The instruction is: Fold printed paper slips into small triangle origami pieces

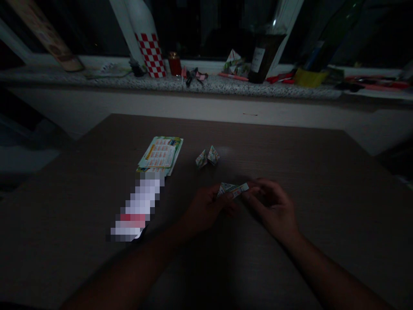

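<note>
A small piece of folded printed paper is held above the table by my left hand, its thumb lying across the near side. Close to the paper's right end is my right hand, with thumb and forefinger brought together at the edge; whether they touch the paper is hard to tell in the dim light. Just beyond the hands stand two small folded paper pieces with pointed tips, side by side. To the left lies a stack of printed sheets, green-edged with number grids.
A phone-like device with a pixelated bright screen lies left of my hands on the wooden table. Behind, the stone windowsill carries a red-and-white checkered bottle, a red jar, a dark vase and a yellow pot.
</note>
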`<state>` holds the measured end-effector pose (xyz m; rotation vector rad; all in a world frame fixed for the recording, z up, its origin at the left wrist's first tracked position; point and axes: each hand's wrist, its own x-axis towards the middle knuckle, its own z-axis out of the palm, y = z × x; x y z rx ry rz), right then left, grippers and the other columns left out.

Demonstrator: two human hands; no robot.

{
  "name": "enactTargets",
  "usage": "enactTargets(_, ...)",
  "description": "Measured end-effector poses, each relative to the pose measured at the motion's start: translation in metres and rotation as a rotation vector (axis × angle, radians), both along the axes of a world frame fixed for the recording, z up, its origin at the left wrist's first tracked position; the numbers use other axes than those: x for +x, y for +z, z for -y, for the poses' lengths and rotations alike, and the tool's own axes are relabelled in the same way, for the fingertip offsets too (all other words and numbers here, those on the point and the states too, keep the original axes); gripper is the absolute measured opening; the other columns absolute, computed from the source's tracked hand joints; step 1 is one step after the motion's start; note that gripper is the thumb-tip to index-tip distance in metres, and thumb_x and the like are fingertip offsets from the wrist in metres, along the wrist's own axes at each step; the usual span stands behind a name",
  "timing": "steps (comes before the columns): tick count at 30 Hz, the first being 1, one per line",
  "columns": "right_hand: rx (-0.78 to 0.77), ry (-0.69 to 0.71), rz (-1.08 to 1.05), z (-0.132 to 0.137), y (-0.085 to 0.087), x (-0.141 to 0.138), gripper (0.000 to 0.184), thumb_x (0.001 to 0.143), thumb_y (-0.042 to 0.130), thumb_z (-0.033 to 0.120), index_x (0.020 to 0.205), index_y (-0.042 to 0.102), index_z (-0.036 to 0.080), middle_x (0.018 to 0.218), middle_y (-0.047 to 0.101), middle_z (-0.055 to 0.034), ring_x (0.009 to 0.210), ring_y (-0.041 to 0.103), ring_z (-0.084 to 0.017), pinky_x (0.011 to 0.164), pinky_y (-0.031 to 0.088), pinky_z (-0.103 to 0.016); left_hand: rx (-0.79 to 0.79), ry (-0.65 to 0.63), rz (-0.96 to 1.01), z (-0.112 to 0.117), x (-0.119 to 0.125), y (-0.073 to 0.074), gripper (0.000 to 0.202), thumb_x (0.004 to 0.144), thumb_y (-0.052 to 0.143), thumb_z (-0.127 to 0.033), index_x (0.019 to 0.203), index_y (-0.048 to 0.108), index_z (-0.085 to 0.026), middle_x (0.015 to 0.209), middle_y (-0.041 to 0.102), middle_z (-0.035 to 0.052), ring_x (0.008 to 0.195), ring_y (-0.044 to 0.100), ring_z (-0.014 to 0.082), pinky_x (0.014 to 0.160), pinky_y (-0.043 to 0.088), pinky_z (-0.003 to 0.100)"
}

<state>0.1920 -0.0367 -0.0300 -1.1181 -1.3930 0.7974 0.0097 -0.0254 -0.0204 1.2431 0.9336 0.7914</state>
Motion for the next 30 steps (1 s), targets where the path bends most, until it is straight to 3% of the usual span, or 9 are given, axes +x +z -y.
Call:
enactTargets(4, 0.128, 0.028, 0.256, 0.000, 0.004, 0.006, 0.018, 0.080, 0.067, 0.023, 0.098, 0.071, 0.028, 0.100, 0.068, -0.0058, 0.089, 0.064, -0.022, 0.077, 0.053, -0.036, 0.008, -0.027, -0.005, 0.001, -0.001, 0.003, 0.026, 0.088, 0.056, -0.040, 0.090, 0.063, -0.015, 0.071, 0.070, 0.0021, 0.061, 0.066, 0.0136, 0.059, 0.052, 0.024)
enactTargets(7, 0.116, 0.054, 0.270, -0.002, 0.006, 0.006, 0.018, 0.082, 0.066, 0.024, 0.099, 0.072, 0.028, 0.097, 0.068, -0.0057, 0.087, 0.065, -0.022, 0.074, 0.054, -0.035, 0.033, -0.036, -0.029, 0.002, -0.002, 0.006, 0.026, 0.087, 0.057, -0.040, 0.089, 0.064, -0.015, 0.070, 0.070, 0.0020, 0.061, 0.066, 0.0138, 0.059, 0.052, 0.024)
enactTargets(12, 0.053, 0.092, 0.226, -0.002, 0.006, 0.004, 0.006, 0.082, 0.066, 0.026, 0.084, 0.072, 0.024, 0.080, 0.067, -0.0036, 0.073, 0.063, -0.019, 0.064, 0.051, -0.031, 0.090, -0.047, -0.067, 0.002, -0.003, 0.007, 0.026, 0.088, 0.055, -0.039, 0.082, 0.064, -0.015, 0.069, 0.070, 0.0018, 0.063, 0.066, 0.0136, 0.061, 0.051, 0.023)
enactTargets(18, -0.053, 0.160, 0.199, 0.000, 0.009, 0.006, 0.015, 0.083, 0.063, 0.031, 0.074, 0.070, 0.021, 0.067, 0.066, -0.0018, 0.061, 0.060, -0.016, 0.057, 0.047, -0.027, 0.104, -0.094, -0.044, 0.000, -0.005, 0.006, 0.026, 0.089, 0.054, -0.037, 0.082, 0.066, -0.015, 0.071, 0.070, 0.0019, 0.064, 0.066, 0.0136, 0.062, 0.051, 0.023)
enactTargets(25, -0.111, 0.220, 0.268, 0.000, 0.009, 0.012, 0.025, 0.086, 0.058, 0.036, 0.069, 0.066, 0.020, 0.058, 0.058, 0.0002, 0.052, 0.051, -0.013, 0.047, 0.039, -0.024, -0.045, -0.151, 0.049, 0.000, -0.006, 0.006, 0.025, 0.085, 0.059, -0.039, 0.081, 0.063, -0.015, 0.068, 0.069, 0.0026, 0.060, 0.065, 0.0141, 0.059, 0.053, 0.025)
enactTargets(30, -0.123, 0.263, 0.284, 0.001, 0.009, 0.012, 0.031, 0.089, 0.053, 0.036, 0.064, 0.060, 0.019, 0.054, 0.051, 0.0017, 0.049, 0.045, -0.011, 0.045, 0.035, -0.023, -0.063, -0.188, 0.077, 0.000, -0.007, 0.003, 0.026, 0.085, 0.059, -0.039, 0.081, 0.062, -0.014, 0.069, 0.068, 0.0026, 0.059, 0.064, 0.0126, 0.058, 0.052, 0.023)
